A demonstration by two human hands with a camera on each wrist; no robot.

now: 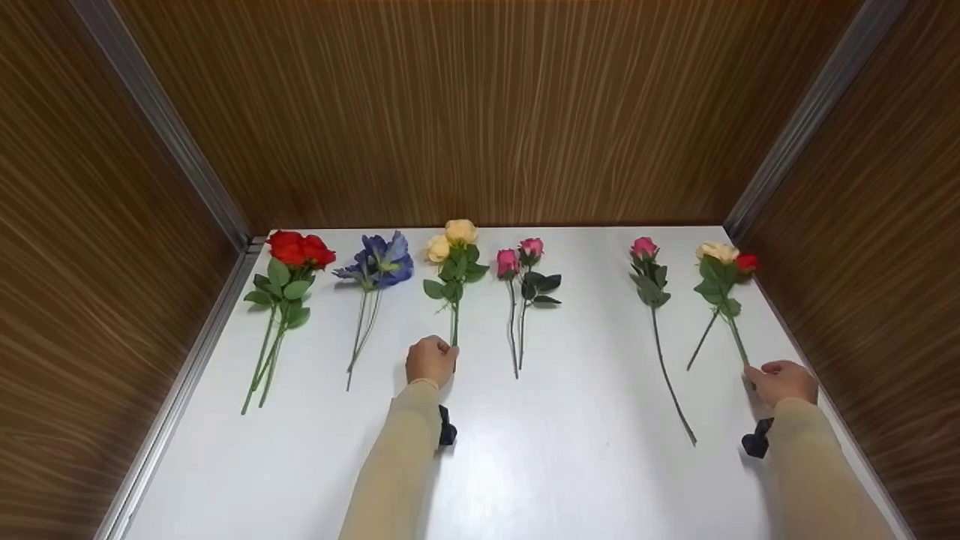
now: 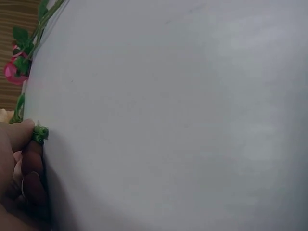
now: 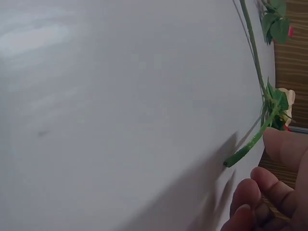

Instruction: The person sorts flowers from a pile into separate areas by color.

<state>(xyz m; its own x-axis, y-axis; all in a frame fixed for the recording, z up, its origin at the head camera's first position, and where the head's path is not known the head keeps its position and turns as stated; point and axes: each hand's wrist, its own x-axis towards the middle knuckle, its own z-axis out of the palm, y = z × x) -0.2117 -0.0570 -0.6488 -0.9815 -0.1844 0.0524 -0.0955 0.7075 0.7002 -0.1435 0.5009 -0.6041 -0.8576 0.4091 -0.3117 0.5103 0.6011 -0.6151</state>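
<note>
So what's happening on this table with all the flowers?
A person has artificial flowers laid in a row on a white table. The left hand grips the stem ends of the cream roses. The right hand pinches the stem of the cream and red stems at the far right. The red, blue and pink flowers lie untouched.

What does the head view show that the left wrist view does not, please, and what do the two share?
Only the head view shows the whole row: red roses, blue flower, the right hand at the far-right stems. Only the left wrist view shows the cut green stem ends poking from the fingers. Both show the left hand gripping the cream roses' stems, pink roses and the white table.
</note>
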